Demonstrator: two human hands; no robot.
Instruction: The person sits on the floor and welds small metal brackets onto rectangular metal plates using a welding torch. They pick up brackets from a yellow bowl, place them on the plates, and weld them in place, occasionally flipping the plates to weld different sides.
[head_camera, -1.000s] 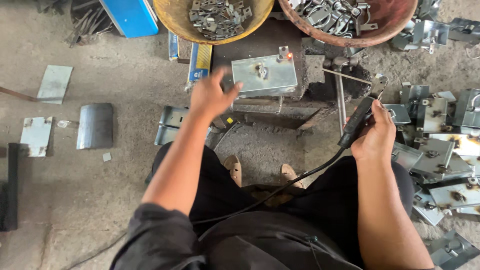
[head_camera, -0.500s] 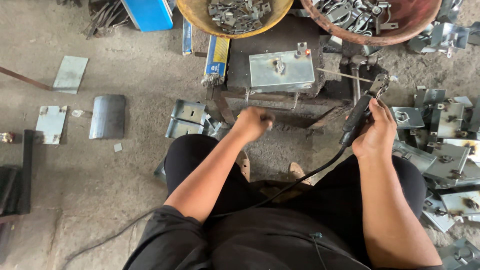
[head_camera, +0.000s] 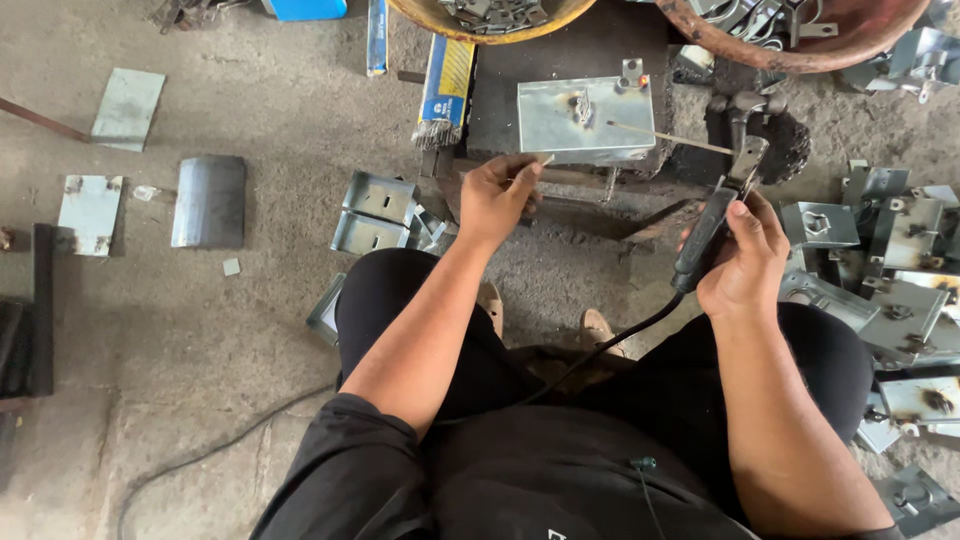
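1. The right hand (head_camera: 745, 262) has its fingers closed around a black welding holder (head_camera: 708, 235), its rod (head_camera: 668, 137) lying across the metal plate (head_camera: 585, 118).
2. The left hand (head_camera: 497, 195) is curled just below that plate on the dark bench (head_camera: 570, 45), pinching a small piece I cannot make out.

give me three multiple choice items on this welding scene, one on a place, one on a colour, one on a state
1. Where does the metal box lie?
A. on the dark work stand
B. in the person's lap
C. inside the yellow bowl

2. What colour is the handle of the electrode holder?
A. red
B. black
C. white

3. How is the right hand?
A. open and empty
B. flat on the floor
C. closed round the electrode holder

Answers: 1 A, the box sits on the stand ahead of the knees. 2 B, the grip is black, with a black cable. 3 C, its fingers wrap the handle, while the left hand pinches something small below the box.
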